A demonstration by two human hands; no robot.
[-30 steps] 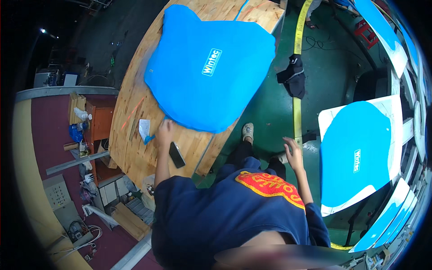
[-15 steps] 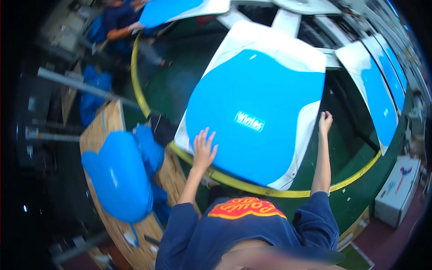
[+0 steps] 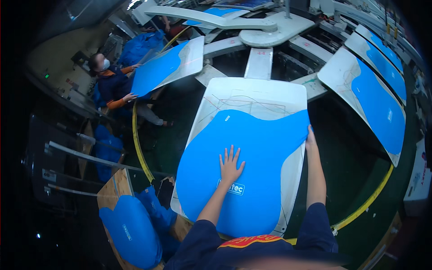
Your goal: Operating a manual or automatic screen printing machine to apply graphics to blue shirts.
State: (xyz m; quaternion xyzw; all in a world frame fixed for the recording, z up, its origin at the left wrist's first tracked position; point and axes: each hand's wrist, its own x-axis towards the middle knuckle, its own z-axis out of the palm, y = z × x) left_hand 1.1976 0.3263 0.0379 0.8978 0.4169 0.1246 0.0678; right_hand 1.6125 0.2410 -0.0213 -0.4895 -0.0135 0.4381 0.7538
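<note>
A large blue cut fabric panel [image 3: 256, 144] with a small white label-like print lies over a white flat board [image 3: 252, 92] in front of me. My left hand [image 3: 231, 171] rests on the panel with its fingers spread, partly over the print. At the board's right edge, my right hand [image 3: 310, 138] has its fingers bent round the panel's far right corner, which reaches that edge. Some of its fingertips are hidden there. Thin pencil-like lines mark the bare part of the board.
Similar boards with blue panels [image 3: 378, 103] stand to the right, on arms [image 3: 259, 63] from a central hub. At left a masked co-worker [image 3: 112, 85] holds another board's panel. A stack of blue pieces [image 3: 130, 229] lies on a wooden table [image 3: 114, 189]. A yellow curved floor line [image 3: 141, 153] runs around.
My left hand has moved from the panel's near left edge to its middle. My right hand has gone from beside the board to the panel's far right corner. The view has tilted up.
</note>
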